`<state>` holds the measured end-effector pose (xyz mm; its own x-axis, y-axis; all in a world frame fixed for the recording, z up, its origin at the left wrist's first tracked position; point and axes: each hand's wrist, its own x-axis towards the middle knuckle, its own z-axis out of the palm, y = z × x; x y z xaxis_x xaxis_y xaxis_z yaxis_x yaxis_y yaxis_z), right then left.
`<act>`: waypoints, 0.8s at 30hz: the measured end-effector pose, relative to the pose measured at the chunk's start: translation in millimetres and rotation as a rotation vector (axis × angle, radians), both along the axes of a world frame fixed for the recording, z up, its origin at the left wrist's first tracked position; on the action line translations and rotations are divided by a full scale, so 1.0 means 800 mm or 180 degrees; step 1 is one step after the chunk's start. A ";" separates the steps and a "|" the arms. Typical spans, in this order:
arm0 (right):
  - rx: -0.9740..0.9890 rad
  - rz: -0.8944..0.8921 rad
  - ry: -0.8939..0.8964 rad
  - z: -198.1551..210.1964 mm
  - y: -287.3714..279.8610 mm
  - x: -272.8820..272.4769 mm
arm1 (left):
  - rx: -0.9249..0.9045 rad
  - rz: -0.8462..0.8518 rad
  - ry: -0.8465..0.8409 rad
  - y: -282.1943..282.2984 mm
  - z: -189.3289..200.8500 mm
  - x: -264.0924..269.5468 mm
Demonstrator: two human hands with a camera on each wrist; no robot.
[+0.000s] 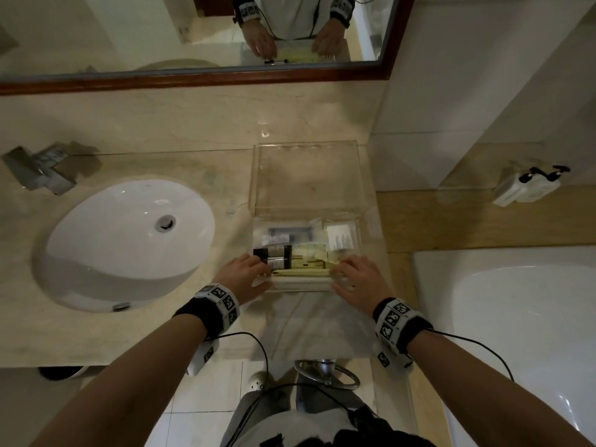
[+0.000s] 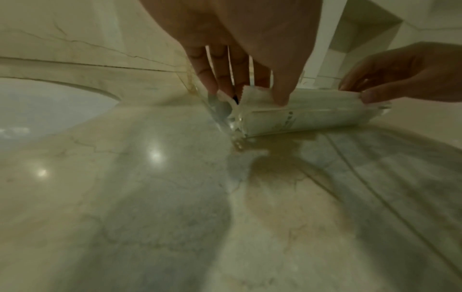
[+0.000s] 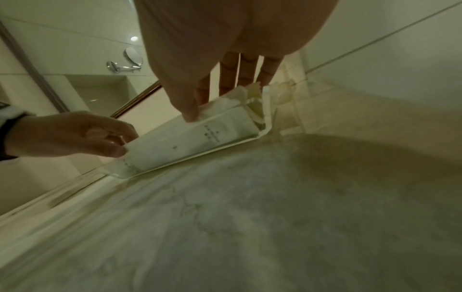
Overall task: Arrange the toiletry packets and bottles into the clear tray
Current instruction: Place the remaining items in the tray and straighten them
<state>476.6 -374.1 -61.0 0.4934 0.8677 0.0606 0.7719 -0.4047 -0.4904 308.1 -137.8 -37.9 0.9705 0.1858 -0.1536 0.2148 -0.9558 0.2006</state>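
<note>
Where the marble counter (image 1: 135, 124) fills the left half of the head view, a white oval sink (image 1: 129, 243) lies at centre left with a chrome faucet (image 1: 38, 169) above it. Right of the sink, at frame centre, stands the clear tray (image 1: 258, 188); its lower part holds two dark bottles (image 1: 274, 257) at left and pale yellow packets (image 1: 309, 254) beside them, with a white sachet (image 1: 342, 237) further right. Along the tray's lower wall stands a long cream packet (image 1: 301, 273), gripped at both ends. The left hand (image 1: 243, 275) pinches its left end: in the left wrist view the thumb presses the near face while the fingers (image 2: 207, 79) curl behind the top edge. The right hand (image 1: 361, 282) pinches the right end likewise, thumb in front and fingers (image 3: 247, 73) behind, as the right wrist view shows. At upper right of the head view a white soap dispenser (image 1: 525, 185) sits on a ledge, and a bathtub (image 1: 516, 317) occupies the lower right.
</note>
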 end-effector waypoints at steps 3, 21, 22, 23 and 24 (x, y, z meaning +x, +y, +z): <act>0.0016 0.0002 0.0143 0.001 0.004 0.001 | -0.0153 0.0162 0.0028 0.001 0.003 -0.001; -0.0166 -0.0882 0.0341 0.002 0.015 0.024 | -0.0660 0.1265 0.0042 -0.007 0.015 0.016; -0.0166 -0.1240 0.0571 0.004 0.016 0.029 | -0.0821 0.1647 0.0080 -0.006 0.018 0.021; -0.0167 -0.1553 0.0807 0.005 0.017 0.033 | -0.0945 0.1978 0.0094 -0.004 0.018 0.025; -0.0185 -0.1774 0.1000 0.006 0.019 0.037 | -0.1057 0.2249 0.0110 -0.002 0.016 0.030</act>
<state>506.1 -358.5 -56.1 0.8579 0.4734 -0.1996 0.2612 -0.7364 -0.6240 332.0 -139.1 -25.0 0.6328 0.6970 -0.3373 0.7615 -0.4811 0.4344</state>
